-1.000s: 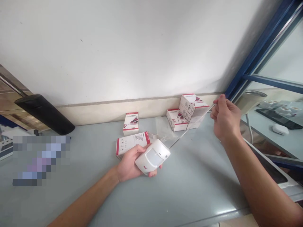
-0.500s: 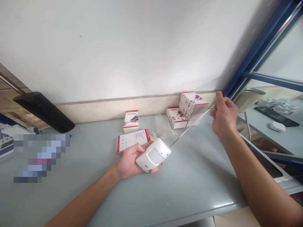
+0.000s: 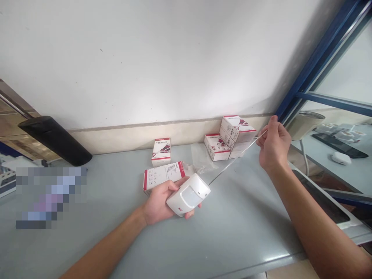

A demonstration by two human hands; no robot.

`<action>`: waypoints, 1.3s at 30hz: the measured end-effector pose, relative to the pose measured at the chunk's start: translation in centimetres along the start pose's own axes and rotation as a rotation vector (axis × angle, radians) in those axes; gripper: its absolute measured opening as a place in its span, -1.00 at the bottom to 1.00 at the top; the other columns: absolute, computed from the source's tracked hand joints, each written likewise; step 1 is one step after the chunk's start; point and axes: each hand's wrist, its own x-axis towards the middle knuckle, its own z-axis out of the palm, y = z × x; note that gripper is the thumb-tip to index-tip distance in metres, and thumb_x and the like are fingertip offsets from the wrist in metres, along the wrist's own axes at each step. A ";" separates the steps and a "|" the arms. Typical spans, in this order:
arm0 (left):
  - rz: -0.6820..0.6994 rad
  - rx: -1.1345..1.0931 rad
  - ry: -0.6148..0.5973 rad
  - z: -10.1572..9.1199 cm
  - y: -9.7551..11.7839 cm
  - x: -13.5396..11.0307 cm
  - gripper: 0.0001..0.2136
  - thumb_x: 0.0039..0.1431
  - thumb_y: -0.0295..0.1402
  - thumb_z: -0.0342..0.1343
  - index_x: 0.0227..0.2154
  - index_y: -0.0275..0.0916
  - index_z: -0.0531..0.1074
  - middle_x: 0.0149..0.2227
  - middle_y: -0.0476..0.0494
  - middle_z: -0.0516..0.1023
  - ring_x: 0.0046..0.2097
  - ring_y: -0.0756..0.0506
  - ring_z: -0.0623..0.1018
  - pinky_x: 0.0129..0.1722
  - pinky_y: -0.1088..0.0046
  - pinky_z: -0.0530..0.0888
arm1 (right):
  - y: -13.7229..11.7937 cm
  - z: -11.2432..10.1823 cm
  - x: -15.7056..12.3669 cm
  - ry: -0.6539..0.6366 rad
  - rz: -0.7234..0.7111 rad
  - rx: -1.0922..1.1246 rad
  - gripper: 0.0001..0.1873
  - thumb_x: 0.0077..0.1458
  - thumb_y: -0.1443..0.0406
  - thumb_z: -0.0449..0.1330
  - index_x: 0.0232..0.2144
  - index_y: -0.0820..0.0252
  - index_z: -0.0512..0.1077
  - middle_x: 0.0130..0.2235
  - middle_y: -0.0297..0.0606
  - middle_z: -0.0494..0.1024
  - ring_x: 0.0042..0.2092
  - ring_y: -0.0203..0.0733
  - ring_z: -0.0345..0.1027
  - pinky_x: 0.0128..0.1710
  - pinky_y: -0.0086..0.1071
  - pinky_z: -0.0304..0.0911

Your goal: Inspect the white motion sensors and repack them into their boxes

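A white motion detector (image 3: 188, 195) with a curved sensor window lies tilted in my left hand (image 3: 159, 201), the fingers closed around its body. From its top end a thin metal antenna (image 3: 232, 162) slants up and to the right. My right hand (image 3: 274, 143) pinches the antenna's far tip between thumb and fingers. Behind my left hand lies a white and red box (image 3: 162, 175) with an open flap at its right end. Beside that flap a clear plastic bag (image 3: 202, 157) rests on the table.
A small upright box (image 3: 161, 151) stands near the wall, and stacked boxes (image 3: 238, 128) are further right. A black object (image 3: 55, 139) leans at the left. At the right are a blue-framed glass panel (image 3: 334, 97), a dark-screened device (image 3: 322, 197) and a beige cup-shaped object (image 3: 306, 124).
The view has shifted slightly, so everything sits a little lower. Both hands keep their grip on the detector and the antenna, which looks about equally long.
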 end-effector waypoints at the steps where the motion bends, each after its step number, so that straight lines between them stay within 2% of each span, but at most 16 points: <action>1: -0.002 -0.001 -0.003 0.0 0.0 0.0 -0.55 0.22 -0.33 -0.10 0.11 -0.30 0.46 -0.06 -0.37 0.60 -0.28 -0.24 0.57 -0.31 0.26 0.36 | 0.0 0.0 0.0 0.008 0.006 0.019 -0.36 0.18 -0.18 0.35 -0.62 0.01 0.18 -0.59 -0.44 0.04 -0.52 -0.28 -0.21 -0.49 -0.20 -0.28; 6: -0.020 0.009 0.010 -0.3 -0.1 0.0 -0.50 0.22 -0.31 -0.10 0.18 -0.32 0.40 -0.10 -0.39 0.62 -0.34 -0.23 0.58 -0.29 0.23 0.37 | 0.1 -0.1 0.3 -0.015 0.038 0.136 -0.57 0.12 -0.08 0.36 -0.53 0.04 0.40 -0.56 -0.45 0.13 -0.56 -0.31 -0.16 -0.54 -0.25 -0.31; 9: -0.007 0.021 0.027 -0.2 0.0 -0.1 -0.51 0.21 -0.32 -0.11 0.16 -0.33 0.41 -0.09 -0.40 0.62 -0.33 -0.24 0.58 -0.31 0.24 0.38 | 0.1 -0.4 0.5 -0.055 0.036 0.140 -0.66 0.06 0.05 0.39 -0.54 0.06 0.40 -0.55 -0.45 0.16 -0.57 -0.33 -0.13 -0.55 -0.26 -0.30; 16: 0.005 0.002 0.033 -0.1 -0.1 -0.1 -0.50 0.20 -0.32 -0.09 0.17 -0.33 0.41 -0.05 -0.41 0.59 -0.22 -0.29 0.60 -0.33 0.26 0.39 | 0.0 -0.2 0.5 -0.032 0.004 0.125 -0.62 0.03 0.02 0.46 -0.51 0.09 0.43 -0.58 -0.51 0.12 -0.57 -0.37 -0.12 -0.54 -0.32 -0.29; 23: -0.003 -0.004 0.025 -0.2 -0.1 -0.2 -0.53 0.21 -0.32 -0.08 0.14 -0.30 0.44 -0.04 -0.38 0.58 -0.19 -0.29 0.58 -0.31 0.26 0.39 | -0.2 0.0 0.3 -0.038 -0.015 0.101 -0.48 0.04 -0.01 0.49 -0.62 0.02 0.29 -0.60 -0.49 0.04 -0.55 -0.32 -0.18 -0.54 -0.28 -0.30; 30: -0.001 -0.010 0.020 -0.3 -0.1 -0.1 -0.53 0.20 -0.32 -0.08 0.13 -0.30 0.44 -0.03 -0.39 0.57 -0.17 -0.30 0.58 -0.31 0.25 0.39 | 0.1 -0.3 0.6 -0.040 -0.013 0.078 -0.58 0.12 0.00 0.43 -0.51 0.05 0.36 -0.56 -0.51 0.06 -0.59 -0.35 -0.13 -0.59 -0.27 -0.26; 34: 0.000 -0.010 0.023 -0.3 -0.2 -0.1 -0.53 0.22 -0.32 -0.08 0.15 -0.28 0.43 -0.01 -0.39 0.55 -0.15 -0.31 0.58 -0.31 0.26 0.39 | 0.0 -0.5 0.6 -0.072 0.034 0.130 -0.66 0.15 -0.02 0.36 -0.40 0.08 0.48 -0.54 -0.48 0.14 -0.59 -0.36 -0.09 -0.60 -0.29 -0.20; 39: 0.009 0.007 0.019 0.1 0.0 0.0 -0.52 0.20 -0.34 -0.09 0.15 -0.29 0.44 -0.01 -0.40 0.56 -0.15 -0.31 0.56 -0.33 0.27 0.38 | -0.1 -0.8 0.6 -0.116 0.089 0.162 -0.79 0.12 0.08 0.31 -0.36 0.08 0.54 -0.51 -0.43 0.21 -0.57 -0.34 -0.05 -0.59 -0.29 -0.16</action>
